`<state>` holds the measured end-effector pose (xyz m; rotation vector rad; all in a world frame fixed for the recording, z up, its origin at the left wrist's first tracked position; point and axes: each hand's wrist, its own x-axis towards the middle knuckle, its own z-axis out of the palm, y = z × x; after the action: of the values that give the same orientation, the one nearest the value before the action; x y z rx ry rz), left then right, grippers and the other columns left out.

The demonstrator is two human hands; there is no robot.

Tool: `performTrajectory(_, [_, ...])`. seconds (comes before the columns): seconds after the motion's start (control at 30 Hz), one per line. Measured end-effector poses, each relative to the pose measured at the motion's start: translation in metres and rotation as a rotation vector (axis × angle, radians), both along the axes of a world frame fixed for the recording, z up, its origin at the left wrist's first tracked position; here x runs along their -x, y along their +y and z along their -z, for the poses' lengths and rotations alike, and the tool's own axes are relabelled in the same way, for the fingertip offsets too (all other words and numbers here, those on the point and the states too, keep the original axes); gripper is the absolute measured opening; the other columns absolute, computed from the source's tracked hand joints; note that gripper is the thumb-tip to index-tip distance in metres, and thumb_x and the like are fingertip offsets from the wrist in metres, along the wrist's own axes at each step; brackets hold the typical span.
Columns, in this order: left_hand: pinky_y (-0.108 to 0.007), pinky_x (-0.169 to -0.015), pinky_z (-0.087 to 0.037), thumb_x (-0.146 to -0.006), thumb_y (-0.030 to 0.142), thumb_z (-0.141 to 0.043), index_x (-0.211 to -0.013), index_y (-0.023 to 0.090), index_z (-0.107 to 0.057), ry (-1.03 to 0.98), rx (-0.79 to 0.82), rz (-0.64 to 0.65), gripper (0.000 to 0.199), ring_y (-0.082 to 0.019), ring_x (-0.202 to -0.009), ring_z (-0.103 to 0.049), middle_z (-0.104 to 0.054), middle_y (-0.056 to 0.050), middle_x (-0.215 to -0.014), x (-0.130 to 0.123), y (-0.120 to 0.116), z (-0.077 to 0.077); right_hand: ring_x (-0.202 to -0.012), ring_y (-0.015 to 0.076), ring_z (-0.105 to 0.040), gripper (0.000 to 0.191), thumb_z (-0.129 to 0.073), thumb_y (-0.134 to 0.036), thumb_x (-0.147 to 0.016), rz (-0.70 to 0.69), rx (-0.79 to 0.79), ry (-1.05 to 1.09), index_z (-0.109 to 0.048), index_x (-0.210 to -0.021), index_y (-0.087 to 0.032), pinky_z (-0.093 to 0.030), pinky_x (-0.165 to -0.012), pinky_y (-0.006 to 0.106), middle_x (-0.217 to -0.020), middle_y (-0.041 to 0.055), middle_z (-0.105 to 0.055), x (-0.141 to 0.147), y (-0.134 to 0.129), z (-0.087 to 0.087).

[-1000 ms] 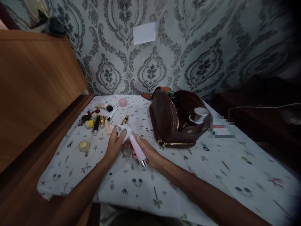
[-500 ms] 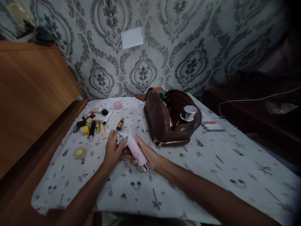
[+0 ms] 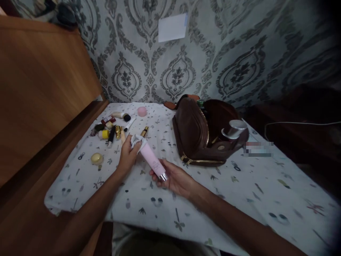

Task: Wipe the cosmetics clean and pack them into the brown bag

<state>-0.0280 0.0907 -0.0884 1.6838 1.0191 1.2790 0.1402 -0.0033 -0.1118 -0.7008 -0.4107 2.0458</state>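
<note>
A pink squeeze tube [image 3: 152, 160] with a shiny silver cap slants between my hands, low over the tabletop. My left hand [image 3: 128, 155] grips a whitish wiping cloth [image 3: 137, 141], which is folded around the tube's far end. At the capped end, my right hand [image 3: 176, 177] has its fingers under and around the tube. Just beyond the cloth lies a small black and gold bottle [image 3: 144, 132]. To the right stands a brown cosmetic bag [image 3: 190, 124], unzipped, with a silver-lidded container [image 3: 236, 128] sticking out of it.
Several cosmetics, including a yellow-capped bottle [image 3: 104, 134] and a black tube [image 3: 111, 136], cluster at the left. A cream round container [image 3: 97, 158] lies nearer me, a pink one [image 3: 142, 111] near the wall. A wooden panel [image 3: 48, 85] borders the table's left side.
My right hand has slid toward the capped end, and more of the pink tube shows. The cloth stays at the far end in my left hand. The camera view has shifted.
</note>
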Motion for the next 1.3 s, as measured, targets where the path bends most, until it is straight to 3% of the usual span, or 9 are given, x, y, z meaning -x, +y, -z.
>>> performTrajectory(0.13, [-0.027, -0.069, -0.041, -0.09, 0.028, -0.055, -0.082, 0.021, -0.052, 0.218, -0.121, -0.022, 0.011, -0.017, -0.074, -0.051, -0.052, 0.002, -0.076, 0.001, -0.004, -0.002, -0.068, 0.0136, -0.069, 0.019, -0.061, -0.028, -0.093, 0.091, -0.047, -0.011, -0.063, -0.106, -0.013, -0.048, -0.05, 0.017, -0.085, 0.0105, -0.074, -0.001, -0.009, 0.002])
performTrajectory(0.27, [-0.033, -0.086, -0.042, -0.088, 0.02, -0.055, -0.092, 0.019, -0.059, 0.373, -0.312, -0.052, 0.006, -0.022, -0.095, -0.053, -0.055, -0.004, -0.094, 0.0, -0.013, -0.004, -0.08, 0.0175, -0.072, 0.032, -0.066, -0.025, -0.09, 0.119, -0.071, -0.006, -0.058, -0.12, -0.016, -0.055, -0.06, 0.022, -0.092, 0.0103, -0.075, 0.0, -0.009, 0.001])
performTrajectory(0.37, [-0.034, -0.085, -0.043, -0.09, 0.019, -0.054, -0.099, 0.018, -0.063, 0.41, -0.366, 0.067, 0.013, -0.022, -0.094, -0.055, -0.056, -0.005, -0.095, -0.003, -0.021, -0.004, -0.087, 0.0188, -0.073, 0.036, -0.067, -0.021, -0.088, 0.152, -0.066, 0.015, -0.058, -0.122, -0.018, -0.058, -0.068, 0.027, -0.098, 0.0084, -0.074, 0.001, -0.009, 0.0])
performTrajectory(0.5, [-0.032, -0.078, -0.046, -0.094, 0.021, -0.053, -0.105, 0.018, -0.066, 0.451, -0.497, 0.299, 0.018, -0.02, -0.089, -0.056, -0.058, -0.006, -0.093, -0.008, -0.032, -0.003, -0.082, 0.0138, -0.07, 0.026, -0.066, -0.015, -0.086, 0.25, -0.036, 0.093, -0.064, -0.112, -0.02, -0.059, -0.078, 0.031, -0.096, 0.0014, -0.073, 0.0, -0.006, 0.003])
performTrajectory(0.73, [-0.033, -0.075, -0.049, -0.092, 0.021, -0.058, -0.106, 0.017, -0.064, 0.437, -0.708, 0.496, 0.016, -0.021, -0.091, -0.057, -0.062, -0.01, -0.099, -0.015, -0.046, -0.001, -0.071, 0.0095, -0.063, 0.019, -0.07, -0.024, -0.086, 0.22, -0.015, 0.175, -0.066, -0.104, -0.018, -0.052, -0.058, 0.019, -0.088, -0.0019, -0.07, -0.009, 0.0, 0.008])
performTrajectory(0.9, [-0.033, -0.073, -0.048, -0.093, 0.02, -0.056, -0.104, 0.018, -0.063, 0.447, -0.709, 0.349, 0.014, -0.02, -0.086, -0.057, -0.062, -0.008, -0.093, -0.016, -0.043, 0.001, -0.069, 0.0096, -0.062, 0.018, -0.072, -0.029, -0.086, 0.231, -0.007, 0.173, -0.066, -0.099, -0.019, -0.055, -0.061, 0.023, -0.085, -0.0027, -0.068, -0.008, -0.003, 0.004])
performTrajectory(1.07, [-0.032, -0.077, -0.048, -0.093, 0.019, -0.053, -0.1, 0.019, -0.061, 0.467, -0.573, 0.108, 0.011, -0.02, -0.085, -0.058, -0.06, -0.004, -0.088, -0.005, -0.027, -0.001, -0.08, 0.0131, -0.066, 0.036, -0.081, -0.023, -0.076, 0.182, -0.069, 0.058, -0.066, -0.109, -0.018, -0.055, -0.065, 0.024, -0.093, 0.002, -0.068, -0.004, -0.01, 0.0])
performTrajectory(1.2, [-0.032, -0.084, -0.047, -0.091, 0.02, -0.055, -0.109, 0.019, -0.059, 0.406, -0.478, -0.079, 0.018, -0.02, -0.095, -0.061, -0.064, -0.004, -0.1, 0.006, -0.012, -0.003, -0.072, 0.0109, -0.064, 0.04, -0.083, -0.022, -0.074, 0.123, -0.097, -0.001, -0.067, -0.111, -0.016, -0.05, -0.056, 0.019, -0.084, 0.0024, -0.066, -0.003, -0.013, -0.002])
performTrajectory(1.3, [-0.033, -0.09, -0.046, -0.092, 0.02, -0.055, -0.117, 0.019, -0.057, 0.354, -0.438, -0.147, 0.025, -0.021, -0.103, -0.061, -0.065, -0.006, -0.111, 0.009, -0.007, -0.003, -0.075, 0.0129, -0.066, 0.043, -0.082, -0.025, -0.076, 0.107, -0.102, 0.001, -0.065, -0.115, -0.016, -0.051, -0.056, 0.019, -0.086, 0.0051, -0.069, -0.004, -0.013, -0.003])
